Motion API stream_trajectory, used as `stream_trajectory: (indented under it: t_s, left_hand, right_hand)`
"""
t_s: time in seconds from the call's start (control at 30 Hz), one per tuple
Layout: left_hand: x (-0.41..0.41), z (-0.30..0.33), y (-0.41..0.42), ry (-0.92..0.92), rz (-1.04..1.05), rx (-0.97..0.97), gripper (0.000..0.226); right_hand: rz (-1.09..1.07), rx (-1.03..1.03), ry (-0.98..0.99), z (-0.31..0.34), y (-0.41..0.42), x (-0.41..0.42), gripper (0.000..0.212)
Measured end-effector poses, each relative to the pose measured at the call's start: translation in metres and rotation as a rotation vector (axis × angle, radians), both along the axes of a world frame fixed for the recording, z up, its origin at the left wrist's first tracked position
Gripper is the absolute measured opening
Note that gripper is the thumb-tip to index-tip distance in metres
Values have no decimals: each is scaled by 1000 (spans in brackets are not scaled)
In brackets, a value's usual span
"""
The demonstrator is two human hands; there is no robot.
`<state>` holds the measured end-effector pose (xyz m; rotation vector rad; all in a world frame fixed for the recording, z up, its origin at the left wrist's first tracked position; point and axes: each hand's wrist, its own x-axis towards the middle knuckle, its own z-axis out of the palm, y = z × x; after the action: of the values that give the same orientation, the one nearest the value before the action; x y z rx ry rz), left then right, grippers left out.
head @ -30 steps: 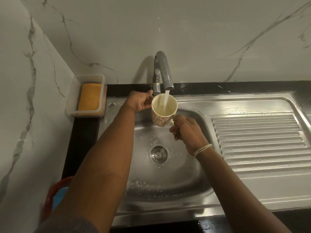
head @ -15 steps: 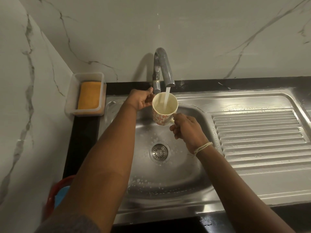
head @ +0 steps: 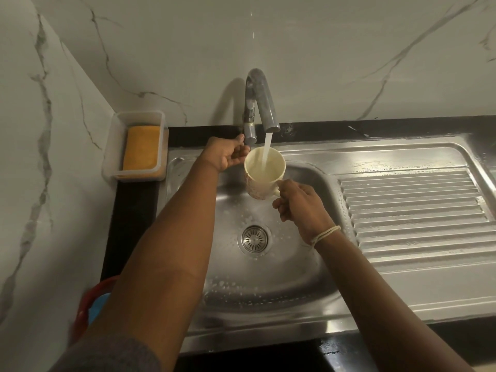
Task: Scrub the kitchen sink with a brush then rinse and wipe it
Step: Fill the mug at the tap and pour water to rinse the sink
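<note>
Right hand [head: 302,204] grips mug [head: 264,174] by its handle under running tap [head: 261,103], above sink [head: 268,277]. Left hand [head: 228,154] curled at tap base, beside mug.

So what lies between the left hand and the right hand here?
In the head view, the mug sits between the left hand and the right hand, catching the tap's water stream.

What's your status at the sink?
Left hand on tap. Right hand holds mug under running water. Sink foamy, nothing blocking.
</note>
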<state>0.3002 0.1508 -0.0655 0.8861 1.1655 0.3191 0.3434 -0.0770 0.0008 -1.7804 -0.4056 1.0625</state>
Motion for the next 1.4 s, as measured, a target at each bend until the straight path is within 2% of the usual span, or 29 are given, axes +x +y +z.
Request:
stream_trajectory:
  t_s: [0.53,0.77,0.87,0.9,1.0,1.07,1.13,1.23,1.4]
  left_hand:
    - [-1,2,-1,14,-2,9,16]
    - [1,9,-2,115,2,91,17]
    - [6,15,-3,220,-23,236,21]
    - [9,18,-5,284,-54,367,22]
    - [20,30,-12,578,-236,923,20]
    - [26,40,-22,681,-321,1135,26]
    - [23,48,-31,682,-346,1180,31]
    - [13,38,-40,618,-320,1202,27]
    - [13,2,-83,497,-73,1003,21]
  right_hand:
    - [-9,-5,18,-3,2,-1,33]
    - [-7,7,10,-4,1,-1,35]
    - [-14,14,11,-5,0,0,36]
    - [-11,14,13,-5,-1,0,36]
    - [-10,19,29,-5,-5,2,36]
    - [-19,28,46,-5,-12,6,33]
    - [-22,46,68,-3,-21,11,30]
    - [-30,61,72,3,-43,24,30]
    - [-70,57,56,24,-103,71,26]
